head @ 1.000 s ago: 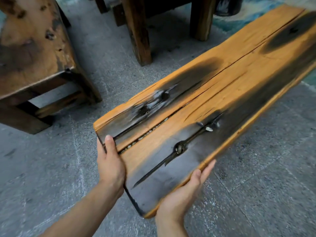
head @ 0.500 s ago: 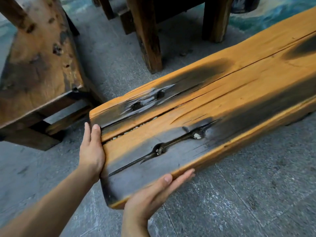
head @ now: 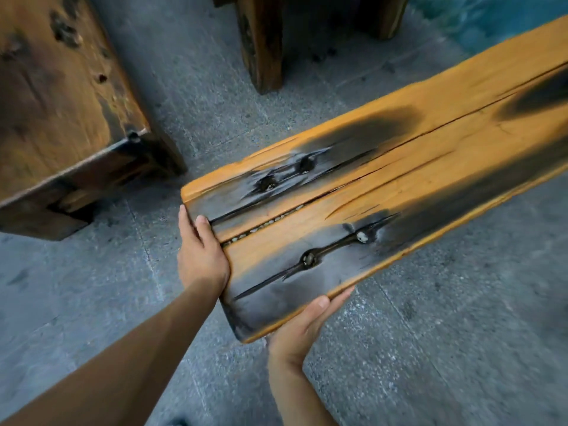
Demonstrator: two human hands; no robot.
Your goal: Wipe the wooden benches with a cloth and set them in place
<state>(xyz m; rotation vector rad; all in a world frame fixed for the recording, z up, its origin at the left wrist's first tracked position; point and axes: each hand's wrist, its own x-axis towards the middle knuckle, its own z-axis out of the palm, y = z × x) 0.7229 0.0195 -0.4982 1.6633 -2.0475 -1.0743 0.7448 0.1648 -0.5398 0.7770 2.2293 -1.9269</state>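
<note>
A long orange wooden bench (head: 399, 167) with charred black patches and a crack down its top runs from the centre to the upper right. My left hand (head: 201, 253) grips its near end, thumb on top. My right hand (head: 299, 330) holds the near right corner from the side and below, fingers along the edge. A second, darker wooden bench (head: 61, 112) stands at the left. No cloth is in view.
Grey stone floor (head: 430, 333) lies all around. Dark wooden legs of a table (head: 261, 41) stand at the top centre, just beyond the held bench. A blue-green painted patch of floor (head: 491, 20) shows at the top right.
The bench's near end has shifted between the frames while both hands stay on it. My left hand's thumb is back on the top after lying flat against the end; the right hand has slid under the corner.
</note>
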